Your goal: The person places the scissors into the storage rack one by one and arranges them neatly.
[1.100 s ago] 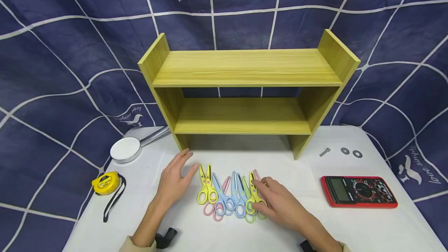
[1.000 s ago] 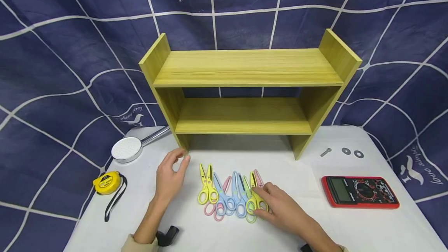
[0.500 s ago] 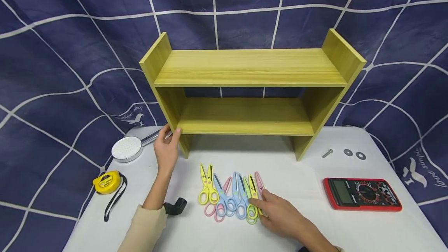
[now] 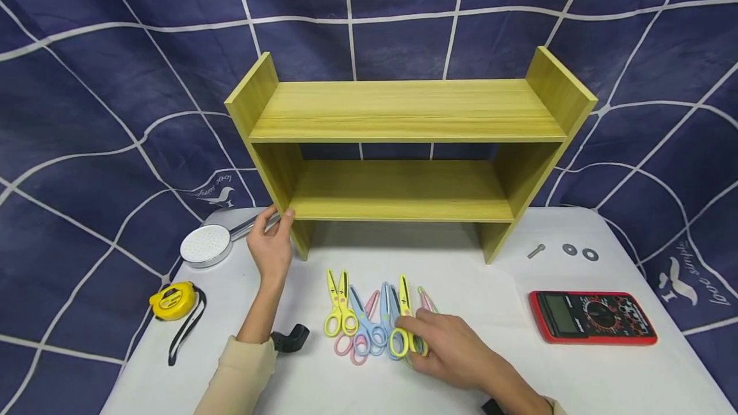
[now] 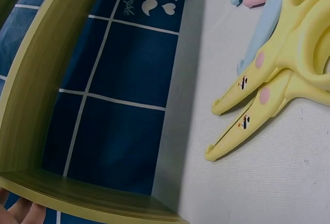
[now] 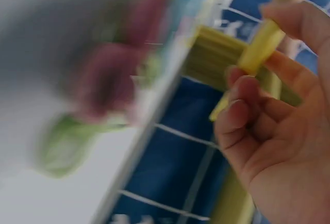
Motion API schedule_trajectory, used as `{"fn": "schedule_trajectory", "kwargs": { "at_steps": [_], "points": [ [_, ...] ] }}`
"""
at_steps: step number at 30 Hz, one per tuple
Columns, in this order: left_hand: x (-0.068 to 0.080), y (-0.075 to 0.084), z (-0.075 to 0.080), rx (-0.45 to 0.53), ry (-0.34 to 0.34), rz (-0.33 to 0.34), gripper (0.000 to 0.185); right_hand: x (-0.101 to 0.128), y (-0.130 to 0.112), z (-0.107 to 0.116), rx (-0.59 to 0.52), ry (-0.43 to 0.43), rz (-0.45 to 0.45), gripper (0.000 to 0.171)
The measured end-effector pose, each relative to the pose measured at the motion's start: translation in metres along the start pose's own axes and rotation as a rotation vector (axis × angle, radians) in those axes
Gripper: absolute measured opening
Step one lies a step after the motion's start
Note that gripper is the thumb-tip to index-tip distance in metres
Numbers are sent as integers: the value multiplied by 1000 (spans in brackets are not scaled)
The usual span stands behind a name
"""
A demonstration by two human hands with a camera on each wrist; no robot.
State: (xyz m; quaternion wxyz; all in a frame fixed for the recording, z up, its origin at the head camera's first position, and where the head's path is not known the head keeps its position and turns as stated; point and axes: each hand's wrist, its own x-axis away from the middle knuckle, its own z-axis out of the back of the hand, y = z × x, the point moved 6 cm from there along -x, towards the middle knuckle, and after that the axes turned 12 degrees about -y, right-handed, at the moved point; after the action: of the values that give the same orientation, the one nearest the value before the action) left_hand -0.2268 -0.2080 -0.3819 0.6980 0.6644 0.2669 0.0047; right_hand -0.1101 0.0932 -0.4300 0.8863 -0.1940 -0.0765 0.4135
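Head view showed the right hand [image 4: 455, 351] nearest the camera, its fingers pinching the handle loops of a yellow plastic pair of scissors [image 4: 401, 319] picked out of the row of pastel scissors [image 4: 360, 322] on the white table [image 4: 507, 274]. That pair's long axis ran away from the person, blades pointing toward the yellow-green wooden two-tier shelf [image 4: 403, 146], which stood straight ahead of the hand. Farther off, the left hand [image 4: 270, 245] gripped the shelf's left upright beside the lower board, well apart from the scissors, so the right hand was the nearer one.

Head overview; wrist close-ups; shared shelf [image 4: 403, 111]
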Motion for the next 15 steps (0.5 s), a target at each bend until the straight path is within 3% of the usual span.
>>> {"fn": "schedule_trajectory", "kwargs": {
  "at_steps": [4, 7, 10, 15],
  "points": [
    [-2, -6, 1, 7, 7, -45, 25, -16, -32, 46, 62, 232, 196, 44],
    [-1, 3, -1, -17, -9, -96, 23, -29, -54, 86, 105, 374, 304, 43],
    [0, 5, -2, -40, -4, -140, 21, -44, -76, 126, 130, 469, 347, 42],
    [-5, -15, 2, -40, 22, -158, 21, -72, -102, 183, 153, 524, 328, 42]
  ]
}}
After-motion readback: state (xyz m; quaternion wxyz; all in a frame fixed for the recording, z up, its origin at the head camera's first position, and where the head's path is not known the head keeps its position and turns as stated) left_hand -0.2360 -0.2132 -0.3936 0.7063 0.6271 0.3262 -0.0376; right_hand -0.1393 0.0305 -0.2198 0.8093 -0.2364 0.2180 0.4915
